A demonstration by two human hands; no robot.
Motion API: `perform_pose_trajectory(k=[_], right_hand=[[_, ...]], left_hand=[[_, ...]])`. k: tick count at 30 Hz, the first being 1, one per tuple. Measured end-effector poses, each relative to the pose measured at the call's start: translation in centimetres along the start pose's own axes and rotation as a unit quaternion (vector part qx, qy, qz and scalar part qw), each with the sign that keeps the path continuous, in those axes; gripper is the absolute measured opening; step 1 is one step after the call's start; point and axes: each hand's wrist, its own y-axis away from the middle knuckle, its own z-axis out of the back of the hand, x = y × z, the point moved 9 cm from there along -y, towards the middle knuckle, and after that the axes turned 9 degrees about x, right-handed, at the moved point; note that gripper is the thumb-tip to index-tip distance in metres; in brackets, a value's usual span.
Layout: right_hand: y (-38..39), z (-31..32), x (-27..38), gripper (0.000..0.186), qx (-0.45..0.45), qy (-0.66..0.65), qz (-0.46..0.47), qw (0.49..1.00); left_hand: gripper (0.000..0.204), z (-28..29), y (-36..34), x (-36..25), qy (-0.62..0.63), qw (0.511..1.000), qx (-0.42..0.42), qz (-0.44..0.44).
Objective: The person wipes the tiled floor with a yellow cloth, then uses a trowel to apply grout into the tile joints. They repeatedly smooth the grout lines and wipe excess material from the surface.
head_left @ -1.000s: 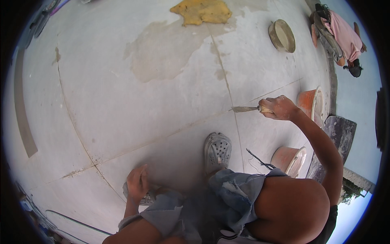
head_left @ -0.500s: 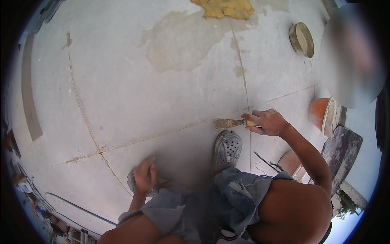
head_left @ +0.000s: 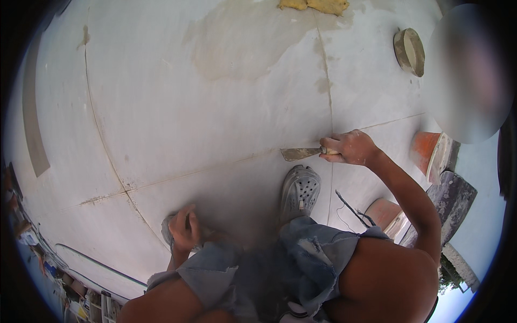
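Observation:
My right hand (head_left: 347, 148) grips a putty knife (head_left: 299, 154) by its handle, its dirty blade pointing left along a joint between the pale floor tiles (head_left: 226, 118), just above my grey perforated clog (head_left: 300, 191). My left hand (head_left: 186, 229) hangs low in front of my other clog, its fingers loosely bent and apart, with nothing visible in them. A dark cord (head_left: 353, 210) lies right of the near clog.
Yellow material (head_left: 323, 5) and a damp patch lie at the top. A round pan (head_left: 404, 51), orange buckets (head_left: 423, 148) (head_left: 382, 215) and a stained board (head_left: 452, 199) line the right, near a blurred area where a person was visible. Hoses and clutter (head_left: 81, 293) fill the lower left.
My right hand with the knife first moved down and left, then rose slightly. The view has shifted, and the person at upper right is now blurred out. My left hand stays low.

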Motion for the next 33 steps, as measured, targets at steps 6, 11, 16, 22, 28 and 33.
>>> perform_pose_trajectory(k=[6,11,16,22,28,33], right_hand=[[0.9,-0.7,-3.2,0.04,0.035,0.001,0.006,0.999],[-7.1,1.5,8.0,0.045,-0.007,-0.006,0.064,0.998],[-4.5,1.2,5.4,0.044,0.051,0.027,0.012,0.998],[2.0,0.1,-3.6,0.038,0.06,0.017,-0.038,0.997],[1.4,0.4,-1.3,0.038,0.01,0.014,-0.038,0.999],[0.9,0.8,-2.6,0.036,0.047,-0.007,-0.017,0.999]], left_hand=[[0.017,-0.1,-0.8,-0.9,-0.014,0.999,-0.006,-0.048],[0.016,0.2,-1.1,-2.0,-0.005,0.998,-0.008,-0.065],[0.015,0.4,-0.1,-0.4,-0.011,0.999,0.006,-0.039],[0.017,0.2,-1.0,-1.3,-0.004,0.998,-0.005,-0.069],[0.016,0.4,-0.1,-0.1,0.029,0.999,-0.011,-0.024],[0.017,0.1,-1.5,-1.6,0.018,0.999,0.0,-0.05]])
